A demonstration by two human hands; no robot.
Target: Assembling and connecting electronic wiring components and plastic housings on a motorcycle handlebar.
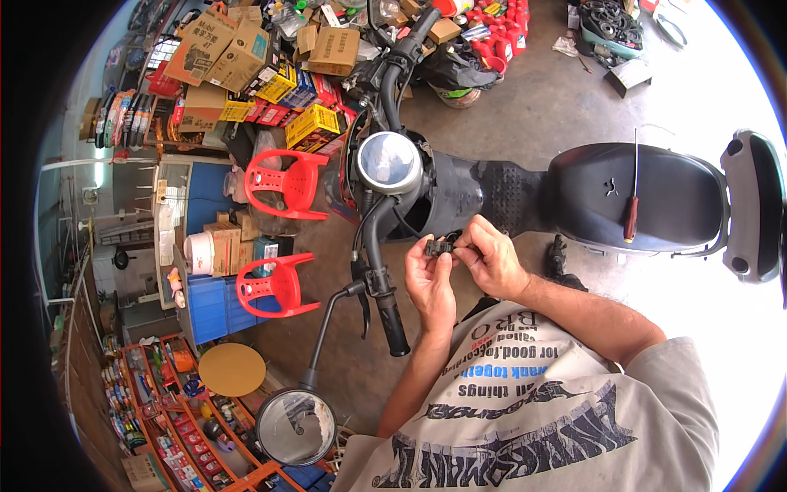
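Head view: both hands meet near mid-frame over the near side of a dark scooter [459, 190], which lies across the picture, handlebar [373, 238] to the left, seat [590, 176] to the right.

Part in hand: small dark component [438, 247], blocky outline, held up off any surface, between the two hands and right of the handlebar. Fine detail too small to read.

Left hand [432, 285]: grip pinching the component between thumb and fingers, palm side partly visible. Right hand [492, 258]: grip pinching at the component's right end, fingers curled, thumb and fingertips drawn together; the exact contact is partly hidden by the fingers.

On the seat: screwdriver [630, 220] with dark red handle, shaft pointing to the top of frame; left of it, apart, a small black piece [611, 187]. Backrest [754, 205] beyond the seat's right end.

Handlebar side: round-glassed unit [388, 162] at centre; round mirror [297, 426] on a stalk at lower left, lever [366, 312] just beside the bar.

Surroundings: two red plastic chairs [283, 184], one nearer the top of frame; stacked cartons [332, 49] upper left; black bag [461, 66] and red bottles [510, 29] on the floor [508, 123] at the top.
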